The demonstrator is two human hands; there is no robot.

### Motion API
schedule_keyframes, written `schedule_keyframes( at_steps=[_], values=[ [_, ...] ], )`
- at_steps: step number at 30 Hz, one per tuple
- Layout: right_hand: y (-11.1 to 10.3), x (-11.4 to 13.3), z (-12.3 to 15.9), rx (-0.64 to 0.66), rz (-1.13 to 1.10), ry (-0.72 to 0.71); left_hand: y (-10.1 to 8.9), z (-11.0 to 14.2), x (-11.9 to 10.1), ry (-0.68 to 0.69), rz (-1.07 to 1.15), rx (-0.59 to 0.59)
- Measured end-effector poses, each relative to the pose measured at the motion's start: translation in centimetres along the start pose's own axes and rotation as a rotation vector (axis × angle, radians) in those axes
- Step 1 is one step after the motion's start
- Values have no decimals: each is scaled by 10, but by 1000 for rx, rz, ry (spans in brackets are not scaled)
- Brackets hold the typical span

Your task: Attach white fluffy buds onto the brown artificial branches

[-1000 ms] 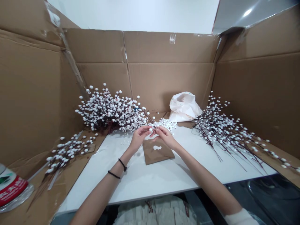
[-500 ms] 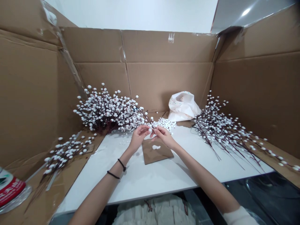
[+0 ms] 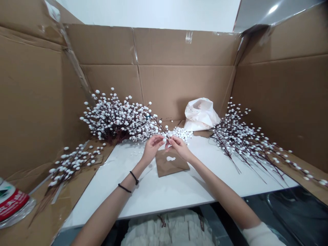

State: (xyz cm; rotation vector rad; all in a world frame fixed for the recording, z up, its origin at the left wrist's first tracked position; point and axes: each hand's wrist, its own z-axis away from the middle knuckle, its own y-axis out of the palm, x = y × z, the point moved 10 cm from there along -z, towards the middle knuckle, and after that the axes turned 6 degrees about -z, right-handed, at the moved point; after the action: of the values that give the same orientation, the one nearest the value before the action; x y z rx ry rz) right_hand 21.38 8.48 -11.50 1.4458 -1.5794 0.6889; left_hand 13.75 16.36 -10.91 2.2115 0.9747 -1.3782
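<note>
Left grip (image 3: 152,149) holds a white ball (image 3: 164,140) beside a dark stem (image 3: 163,128) in the right grip (image 3: 180,148)

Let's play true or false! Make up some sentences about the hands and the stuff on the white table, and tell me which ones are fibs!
1. The right hand has its fingers on a dark stem. True.
2. The left hand is far away from the right hand. False: the left hand is close beside it, with a white ball at its fingertips.
3. The black bands are on the right arm. False: the black bands are on the left arm.
4. A white blob lies on the brown square. True.
5. The branches on the right carry blue balls. False: their balls are white.
</note>
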Motion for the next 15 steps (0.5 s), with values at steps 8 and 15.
schedule_keyframes(
  at_steps=[8, 15],
  values=[
    [2, 5, 2, -87, 45, -53, 0, 6, -6, 10, -33, -47],
    [-1, 7, 4, -116, 77, -54, 1, 8, -10, 45, -54, -68]
  ],
)
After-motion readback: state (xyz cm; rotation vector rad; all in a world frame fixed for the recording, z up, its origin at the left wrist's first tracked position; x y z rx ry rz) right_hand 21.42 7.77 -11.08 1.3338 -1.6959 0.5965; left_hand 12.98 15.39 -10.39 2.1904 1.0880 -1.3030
